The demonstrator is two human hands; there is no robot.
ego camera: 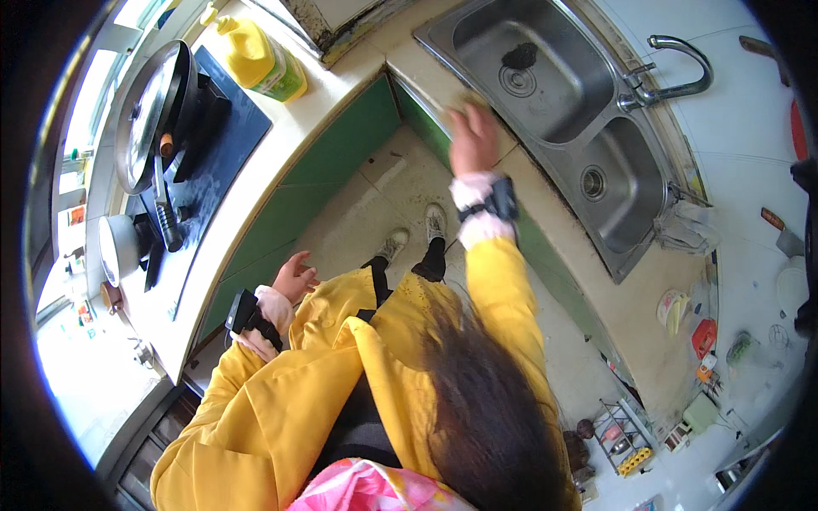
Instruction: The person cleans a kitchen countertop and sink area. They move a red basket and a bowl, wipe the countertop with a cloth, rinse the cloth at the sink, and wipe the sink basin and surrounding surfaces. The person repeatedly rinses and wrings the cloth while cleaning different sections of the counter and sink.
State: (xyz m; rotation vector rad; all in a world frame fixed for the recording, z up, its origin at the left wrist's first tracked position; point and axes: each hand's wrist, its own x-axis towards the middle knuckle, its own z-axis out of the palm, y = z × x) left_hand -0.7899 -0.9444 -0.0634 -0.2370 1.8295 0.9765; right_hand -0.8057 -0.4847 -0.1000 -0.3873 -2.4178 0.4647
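My right hand (474, 144) is blurred and reaches over the counter's front edge (434, 86), beside the left rim of a stainless steel double sink (549, 144). A tan blur shows at its fingertips; whether that is a held thing or the counter, I cannot tell. A dark scouring pad (519, 56) lies in the larger basin, near the drain strainer (517, 81). Low by my yellow coat (332, 300), my left hand (296, 278) hangs with fingers apart and nothing in it, nearest to the green cabinet fronts (255, 243).
Left, a gas hob (239, 121) bears a lidded wok (150, 121) and a white pot (119, 249). A yellow pump bottle (259, 57) stands behind it. The faucet (671, 92) rises over the sink; a cloth (687, 227) hangs at its near end. A wire rack (618, 437) stands lower right.
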